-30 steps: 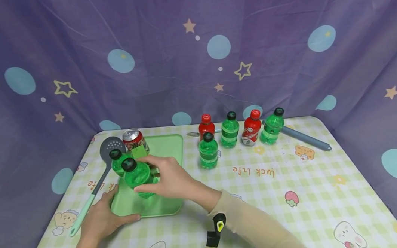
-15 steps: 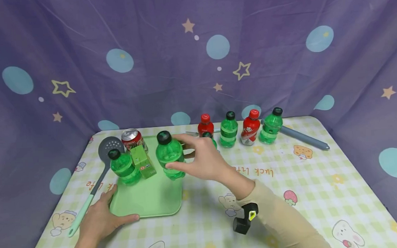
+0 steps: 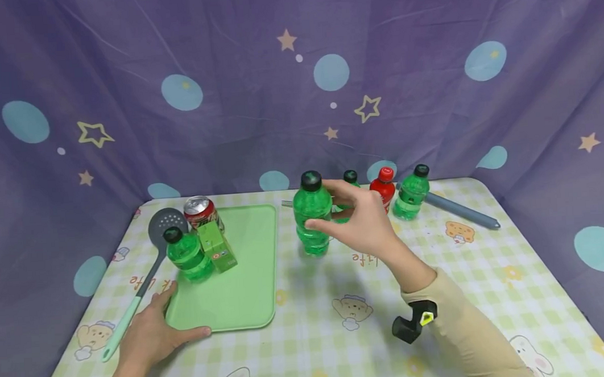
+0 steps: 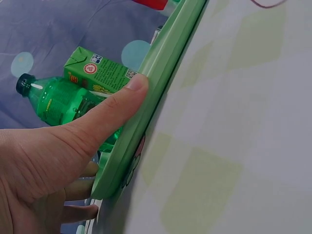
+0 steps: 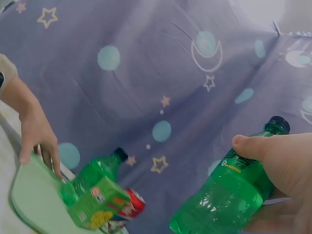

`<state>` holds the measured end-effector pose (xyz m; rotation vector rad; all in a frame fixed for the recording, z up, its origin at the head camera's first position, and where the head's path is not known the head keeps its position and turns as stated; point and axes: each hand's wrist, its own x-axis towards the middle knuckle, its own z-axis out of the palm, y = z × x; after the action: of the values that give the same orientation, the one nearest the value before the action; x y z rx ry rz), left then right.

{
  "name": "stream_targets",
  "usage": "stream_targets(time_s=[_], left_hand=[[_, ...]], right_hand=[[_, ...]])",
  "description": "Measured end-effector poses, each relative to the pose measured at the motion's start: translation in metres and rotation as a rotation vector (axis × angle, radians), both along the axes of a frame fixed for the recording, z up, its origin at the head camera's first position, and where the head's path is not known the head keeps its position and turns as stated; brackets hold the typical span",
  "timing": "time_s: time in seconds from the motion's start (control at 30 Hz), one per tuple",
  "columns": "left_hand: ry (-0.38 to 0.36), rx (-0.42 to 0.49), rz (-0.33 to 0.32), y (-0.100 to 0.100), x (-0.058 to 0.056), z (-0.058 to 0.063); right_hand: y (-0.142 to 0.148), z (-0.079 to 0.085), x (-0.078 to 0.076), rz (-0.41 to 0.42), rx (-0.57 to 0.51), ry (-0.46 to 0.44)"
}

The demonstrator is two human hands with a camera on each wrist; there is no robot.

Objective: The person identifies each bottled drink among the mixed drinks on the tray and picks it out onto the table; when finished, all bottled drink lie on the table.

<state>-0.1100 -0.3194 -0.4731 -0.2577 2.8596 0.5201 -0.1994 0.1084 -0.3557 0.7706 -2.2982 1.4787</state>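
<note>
My right hand holds a green plastic drink bottle with a black cap, upright, to the right of the tray; thumb and fingers lie on opposite sides of it. In the right wrist view the thumb presses its label. My left hand grips the near left corner of the light green tray, its thumb on the rim in the left wrist view. On the tray stand another green bottle, a green drink carton and a red and silver can.
A grey skimmer with a mint handle lies left of the tray. Green bottles and a red bottle stand at the back right, partly behind my hand. A grey-blue rod and a fork lie there.
My right hand has carried the green bottle from over the tray rightward to beside it, where it now hides the bottles behind. My left hand stays at the tray corner.
</note>
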Motion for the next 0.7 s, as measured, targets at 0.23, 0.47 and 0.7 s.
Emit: stream_targets(time_s=[0.23,0.47,0.7], left_hand=[[0.01,0.001,-0.002,0.0,0.002,0.0],[0.001,0.005,0.005,-0.001,0.002,-0.001],[0.002,0.004,0.011,-0.001,0.002,-0.001]], right_hand=[[0.026,-0.012,0.0,-0.115,0.038,-0.025],[0.043,-0.021,-0.005,-0.184,0.04,-0.016],[0.055,-0.034,-0.009,-0.262,0.081,-0.026]])
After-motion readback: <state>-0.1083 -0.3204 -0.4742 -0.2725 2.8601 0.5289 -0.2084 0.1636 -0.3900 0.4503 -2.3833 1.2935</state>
